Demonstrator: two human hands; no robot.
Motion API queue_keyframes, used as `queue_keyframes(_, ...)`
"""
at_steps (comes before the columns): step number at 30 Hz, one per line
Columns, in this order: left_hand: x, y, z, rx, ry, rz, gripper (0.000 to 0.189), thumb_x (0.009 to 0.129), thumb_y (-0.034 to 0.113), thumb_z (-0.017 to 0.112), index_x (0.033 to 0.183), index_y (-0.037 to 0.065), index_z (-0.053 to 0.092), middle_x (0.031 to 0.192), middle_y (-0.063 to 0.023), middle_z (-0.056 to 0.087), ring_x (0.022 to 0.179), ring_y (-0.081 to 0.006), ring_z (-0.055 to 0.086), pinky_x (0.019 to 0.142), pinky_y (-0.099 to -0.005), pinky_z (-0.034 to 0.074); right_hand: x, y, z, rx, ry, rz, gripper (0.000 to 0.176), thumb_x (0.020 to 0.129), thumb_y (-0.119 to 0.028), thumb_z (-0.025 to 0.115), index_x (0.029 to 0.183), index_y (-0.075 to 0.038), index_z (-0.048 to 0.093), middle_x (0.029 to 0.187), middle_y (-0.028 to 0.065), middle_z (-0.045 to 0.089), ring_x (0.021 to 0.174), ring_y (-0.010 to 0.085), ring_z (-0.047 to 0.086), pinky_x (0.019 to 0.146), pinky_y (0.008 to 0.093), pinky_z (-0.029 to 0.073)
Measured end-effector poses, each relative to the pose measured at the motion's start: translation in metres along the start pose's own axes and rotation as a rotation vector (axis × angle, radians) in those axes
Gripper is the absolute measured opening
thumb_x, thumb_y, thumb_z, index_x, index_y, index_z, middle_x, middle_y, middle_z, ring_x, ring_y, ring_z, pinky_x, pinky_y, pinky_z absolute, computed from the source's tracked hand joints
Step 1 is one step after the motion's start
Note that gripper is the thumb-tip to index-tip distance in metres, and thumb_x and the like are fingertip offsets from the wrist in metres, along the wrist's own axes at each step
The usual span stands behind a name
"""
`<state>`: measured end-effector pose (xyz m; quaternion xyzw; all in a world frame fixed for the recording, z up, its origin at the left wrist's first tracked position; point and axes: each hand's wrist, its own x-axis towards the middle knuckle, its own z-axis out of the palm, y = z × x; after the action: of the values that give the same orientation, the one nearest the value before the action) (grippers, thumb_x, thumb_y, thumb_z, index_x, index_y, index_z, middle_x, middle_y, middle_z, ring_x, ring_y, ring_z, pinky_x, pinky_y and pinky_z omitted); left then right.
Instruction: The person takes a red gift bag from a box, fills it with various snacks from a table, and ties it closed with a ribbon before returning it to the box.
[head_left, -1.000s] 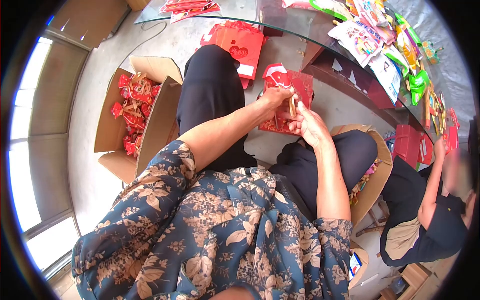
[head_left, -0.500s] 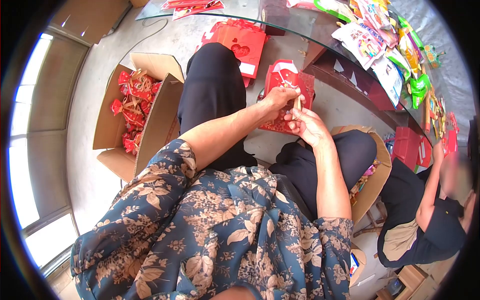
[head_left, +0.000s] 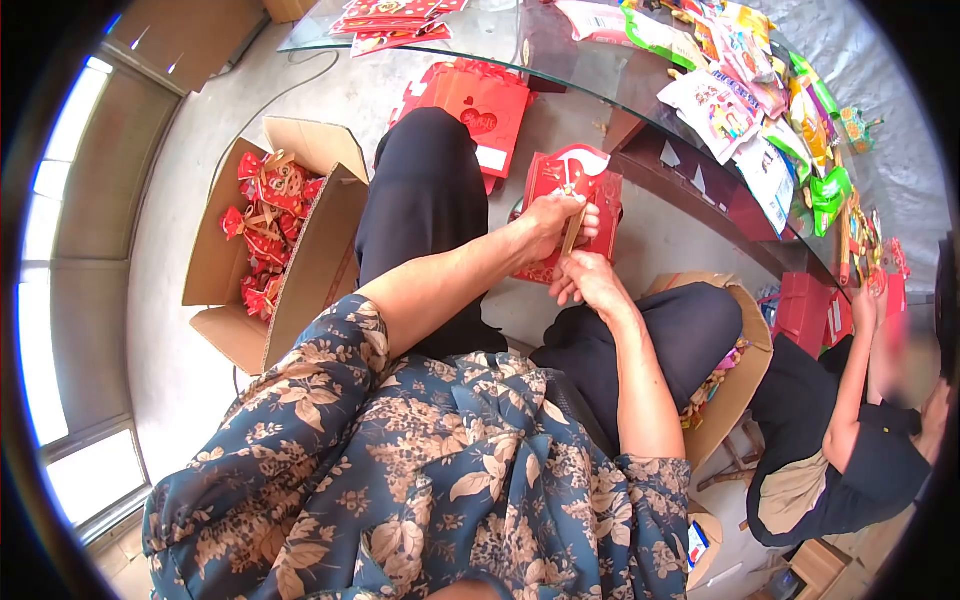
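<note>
Between my hands a short gold ribbon [head_left: 573,232] is stretched, below the neck of a red pouch [head_left: 574,172] with a white patch. My left hand [head_left: 552,222] is closed at the ribbon's upper end and the pouch's gathered neck. Lower and to the right, my right hand [head_left: 590,279] pinches the ribbon's lower end, its other fingers curled. Behind the hands is a red patterned box [head_left: 606,228], partly covered by them and the pouch.
An open carton [head_left: 325,260] of red pouches stands left; another carton [head_left: 735,400] sits by the right knee. Red gift bags [head_left: 490,110] lie ahead. A glass table [head_left: 590,75] bears snack packets [head_left: 715,110]. A co-worker [head_left: 850,440] sits right.
My right hand has moved down and left, drawing the ribbon out longer. The pouch's top has shifted slightly. The co-worker's hands have moved slightly at the table's edge.
</note>
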<state>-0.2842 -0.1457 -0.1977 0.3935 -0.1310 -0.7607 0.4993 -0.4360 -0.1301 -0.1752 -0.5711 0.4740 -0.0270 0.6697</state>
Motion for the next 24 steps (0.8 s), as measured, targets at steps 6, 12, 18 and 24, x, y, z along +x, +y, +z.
queue_keyframes(6, 0.011, -0.001, -0.015, -0.116, -0.015, 0.009, 0.025, 0.1, 0.02, 0.049, 0.094, 0.0, 0.063, 0.073, -0.0013, 0.056, 0.068, -0.0158, 0.053, 0.071, -0.0315, 0.047, 0.0, 0.027, 0.013, -0.249, -0.133, 0.028, 0.025, 0.084, -0.011, 0.044, 0.076, 0.006, 0.061, 0.066, 0.0147, 0.064, 0.054, 0.0235, 0.063, 0.052, 0.0334, 0.052)
queue_keyframes(12, 0.003, 0.001, -0.007, 0.219, -0.039, 0.219, 0.025, 0.1, 0.021, 0.051, 0.091, 0.003, 0.065, 0.072, -0.0014, 0.058, 0.067, -0.0131, 0.053, 0.068, -0.0301, 0.047, -0.003, 0.031, 0.003, -0.499, 0.333, -0.212, 0.018, 0.087, -0.015, 0.058, 0.092, 0.0, 0.065, 0.083, 0.0139, 0.065, 0.073, 0.024, 0.062, 0.064, 0.0362, 0.049)
queue_keyframes(18, -0.006, -0.009, -0.001, 0.324, -0.091, 0.222, 0.027, 0.099, 0.024, 0.053, 0.09, 0.003, 0.066, 0.067, -0.0032, 0.061, 0.063, -0.0114, 0.056, 0.062, -0.0276, 0.047, -0.004, -0.003, -0.008, 0.68, 0.299, -0.345, 0.021, 0.096, -0.018, 0.058, 0.115, -0.008, 0.059, 0.088, 0.0037, 0.066, 0.068, 0.0111, 0.059, 0.062, 0.0248, 0.046)
queue_keyframes(24, -0.032, 0.018, 0.016, 0.289, -0.117, -0.037, 0.028, 0.1, 0.022, 0.051, 0.092, -0.001, 0.065, 0.072, -0.0098, 0.064, 0.06, -0.0146, 0.06, 0.059, -0.0303, 0.05, 0.009, 0.004, 0.011, 0.76, 0.179, -0.322, 0.02, 0.101, -0.024, 0.051, 0.101, -0.006, 0.058, 0.071, -0.0003, 0.05, 0.063, 0.0126, 0.055, 0.055, 0.0254, 0.041)
